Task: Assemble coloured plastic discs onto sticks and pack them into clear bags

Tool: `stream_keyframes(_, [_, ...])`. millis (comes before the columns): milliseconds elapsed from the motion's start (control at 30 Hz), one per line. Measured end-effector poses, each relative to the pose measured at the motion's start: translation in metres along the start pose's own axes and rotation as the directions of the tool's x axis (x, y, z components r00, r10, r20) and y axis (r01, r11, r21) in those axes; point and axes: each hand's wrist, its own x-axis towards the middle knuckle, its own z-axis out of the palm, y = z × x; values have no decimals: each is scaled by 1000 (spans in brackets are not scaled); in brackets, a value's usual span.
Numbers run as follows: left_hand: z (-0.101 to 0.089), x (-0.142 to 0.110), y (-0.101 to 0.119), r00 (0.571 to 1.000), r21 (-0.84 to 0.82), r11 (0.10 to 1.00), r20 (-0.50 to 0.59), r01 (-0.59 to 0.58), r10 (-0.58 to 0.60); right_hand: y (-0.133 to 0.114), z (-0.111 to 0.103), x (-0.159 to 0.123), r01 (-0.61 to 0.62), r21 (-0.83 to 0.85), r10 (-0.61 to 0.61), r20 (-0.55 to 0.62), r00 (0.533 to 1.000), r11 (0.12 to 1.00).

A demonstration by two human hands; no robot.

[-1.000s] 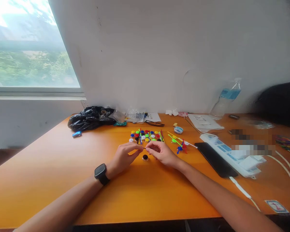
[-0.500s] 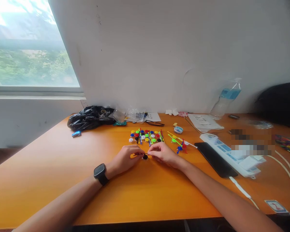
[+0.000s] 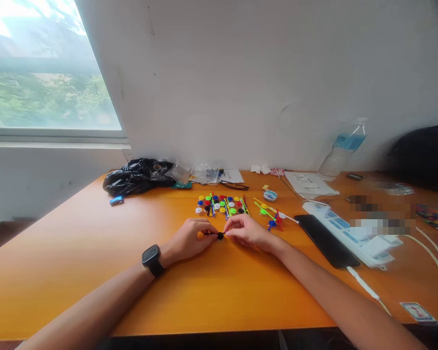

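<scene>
My left hand (image 3: 193, 237) is closed in a pinch on a thin black plastic strip (image 3: 209, 234). Opposite it, my right hand (image 3: 247, 232) pinches the strip's other end. A small black round plastic piece (image 3: 220, 236) sits between the fingertips, at the strip; whether the strip runs through it I cannot tell. Just beyond the hands lie rows of coloured round plastic pieces (image 3: 216, 206), with bundles of thin coloured strips (image 3: 244, 204) among them. Right of these is a loose group of strips and round pieces, including a blue piece (image 3: 272, 224).
A black phone (image 3: 326, 240) and a white power strip (image 3: 345, 231) lie to the right, with cables. Along the wall are a black plastic bag (image 3: 138, 177), papers (image 3: 310, 184), a small round container (image 3: 270, 196) and a clear bottle (image 3: 341, 153).
The black round piece now shows darker and flatter between my fingertips, as if turned slightly. Both hands stay in nearly the same place, and the view has shifted a little.
</scene>
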Motion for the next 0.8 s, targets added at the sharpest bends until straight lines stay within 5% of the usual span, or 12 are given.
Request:
stream_keyframes(500, [0,1,1,986,289,946,119,-147,117,10,-1,6,74,-79,-74,0,997,994])
stream_keyframes(800, [5,3,-2,982,277,947,138,-162,128,15,1,13,89,-143,-92,-11,996,986])
